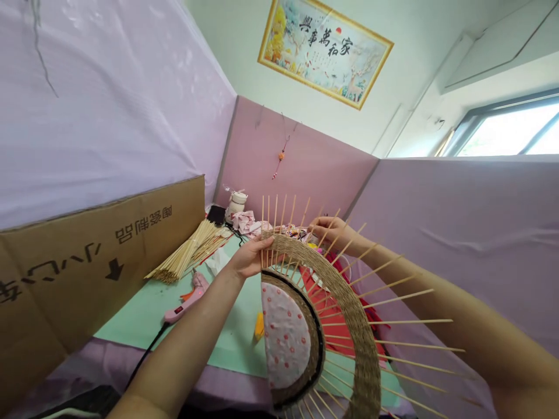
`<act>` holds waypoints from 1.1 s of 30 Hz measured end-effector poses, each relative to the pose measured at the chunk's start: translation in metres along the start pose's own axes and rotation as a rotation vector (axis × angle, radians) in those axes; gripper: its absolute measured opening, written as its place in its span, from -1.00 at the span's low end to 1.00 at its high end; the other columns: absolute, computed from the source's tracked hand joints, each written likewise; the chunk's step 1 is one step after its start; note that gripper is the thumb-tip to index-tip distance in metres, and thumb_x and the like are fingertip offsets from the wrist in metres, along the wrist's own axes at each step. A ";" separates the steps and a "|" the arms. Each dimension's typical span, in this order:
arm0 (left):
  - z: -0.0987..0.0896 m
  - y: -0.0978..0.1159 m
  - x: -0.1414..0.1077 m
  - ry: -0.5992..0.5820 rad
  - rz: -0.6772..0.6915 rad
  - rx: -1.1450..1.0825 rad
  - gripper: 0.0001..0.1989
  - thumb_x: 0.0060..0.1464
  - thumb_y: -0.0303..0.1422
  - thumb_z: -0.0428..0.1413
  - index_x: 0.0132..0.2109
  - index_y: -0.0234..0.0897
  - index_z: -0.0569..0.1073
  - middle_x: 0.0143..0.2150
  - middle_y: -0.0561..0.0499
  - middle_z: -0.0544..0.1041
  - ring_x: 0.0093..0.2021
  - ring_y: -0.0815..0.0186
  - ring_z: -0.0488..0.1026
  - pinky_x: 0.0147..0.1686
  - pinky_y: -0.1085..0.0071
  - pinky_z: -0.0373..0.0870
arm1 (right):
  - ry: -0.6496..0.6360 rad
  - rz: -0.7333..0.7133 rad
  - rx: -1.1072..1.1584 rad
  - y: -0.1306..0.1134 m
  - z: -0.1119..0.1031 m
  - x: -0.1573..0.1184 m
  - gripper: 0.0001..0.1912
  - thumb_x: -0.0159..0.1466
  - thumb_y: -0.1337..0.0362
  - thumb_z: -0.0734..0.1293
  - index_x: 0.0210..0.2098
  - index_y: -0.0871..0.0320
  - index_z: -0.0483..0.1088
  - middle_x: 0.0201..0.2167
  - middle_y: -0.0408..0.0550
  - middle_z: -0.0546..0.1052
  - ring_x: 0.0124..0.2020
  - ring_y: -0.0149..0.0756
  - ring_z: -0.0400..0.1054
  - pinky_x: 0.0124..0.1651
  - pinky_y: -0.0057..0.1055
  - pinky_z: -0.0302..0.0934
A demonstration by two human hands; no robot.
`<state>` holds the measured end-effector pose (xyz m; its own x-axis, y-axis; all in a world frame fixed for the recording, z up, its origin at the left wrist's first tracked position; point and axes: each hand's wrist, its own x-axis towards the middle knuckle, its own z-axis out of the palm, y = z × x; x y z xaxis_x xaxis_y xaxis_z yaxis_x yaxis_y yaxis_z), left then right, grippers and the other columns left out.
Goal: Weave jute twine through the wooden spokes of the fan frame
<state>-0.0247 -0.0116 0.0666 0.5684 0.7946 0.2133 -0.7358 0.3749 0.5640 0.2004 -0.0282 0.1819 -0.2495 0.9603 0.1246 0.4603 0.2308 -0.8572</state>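
Craft workspace, booth-like: pale green surface [238, 344] boxed in by pink and lilac partitions [323, 166]. Glue gun [187, 304] and bundled sticks [180, 257] laid on it, crumpled cloth [244, 223] heaped behind; half-round stick-and-cord piece [361, 326] held above.

Daylight fills a dark-framed glass window [502, 134] above a lilac partition [463, 233]; a gold-framed rectangular picture [327, 73] hangs on a pale wall [231, 46], beyond a flat pink panel [314, 154] and mint-green-topped desk [236, 331].

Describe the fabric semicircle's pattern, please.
The fabric semicircle has reddish spots on pale pink, clearest in head view.
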 end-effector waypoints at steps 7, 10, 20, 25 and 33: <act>-0.007 0.001 -0.001 -0.051 -0.025 -0.002 -0.70 0.13 -0.57 0.12 0.01 -0.27 0.48 -0.15 -0.10 0.64 -0.19 0.21 0.62 -0.09 0.22 0.53 | 0.021 0.003 -0.135 -0.008 -0.047 0.016 -0.49 -0.07 -0.14 0.47 -0.44 0.16 0.34 -0.64 -0.27 0.32 -0.65 -0.53 0.08 -0.57 -0.49 -0.01; -0.009 -0.001 0.000 -0.069 -0.047 -0.004 -0.71 0.13 -0.57 0.12 0.00 -0.29 0.48 -0.15 -0.10 0.64 -0.17 0.23 0.62 -0.08 0.26 0.52 | 0.046 -0.054 -0.240 -0.023 -0.058 0.028 -0.49 -0.06 -0.15 0.46 -0.46 0.15 0.32 -0.67 -0.28 0.27 -0.64 -0.53 0.07 -0.55 -0.49 -0.01; -0.021 -0.004 -0.002 -0.038 -0.051 -0.019 -0.74 0.11 -0.56 0.16 -0.05 -0.28 0.49 -0.17 -0.07 0.64 -0.19 0.24 0.62 -0.10 0.29 0.51 | 0.119 -0.312 -0.559 -0.077 -0.021 0.064 -0.60 0.07 -0.07 0.40 -0.49 0.19 0.41 -0.67 -0.23 0.28 -0.59 -0.50 0.07 -0.49 -0.45 -0.05; -0.025 -0.007 -0.003 -0.045 -0.058 -0.028 -0.73 0.11 -0.55 0.16 -0.03 -0.26 0.49 -0.16 -0.05 0.64 -0.19 0.26 0.61 -0.07 0.27 0.50 | 0.129 -0.412 -0.594 -0.086 -0.004 0.062 -0.62 0.10 -0.03 0.39 -0.49 0.20 0.43 -0.64 -0.21 0.30 -0.56 -0.49 0.08 -0.48 -0.45 -0.05; -0.024 -0.009 -0.003 -0.067 -0.061 -0.026 -0.74 0.11 -0.55 0.16 -0.05 -0.26 0.50 -0.16 -0.04 0.64 -0.19 0.26 0.61 -0.02 0.23 0.47 | 0.064 -0.478 -0.500 -0.099 -0.011 0.041 -0.58 0.09 -0.07 0.40 -0.41 0.22 0.45 -0.61 -0.21 0.33 -0.56 -0.50 0.10 -0.47 -0.47 -0.02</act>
<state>-0.0286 -0.0061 0.0418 0.6352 0.7364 0.2330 -0.7081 0.4346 0.5565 0.1541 -0.0099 0.2777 -0.4790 0.7390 0.4737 0.6537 0.6605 -0.3693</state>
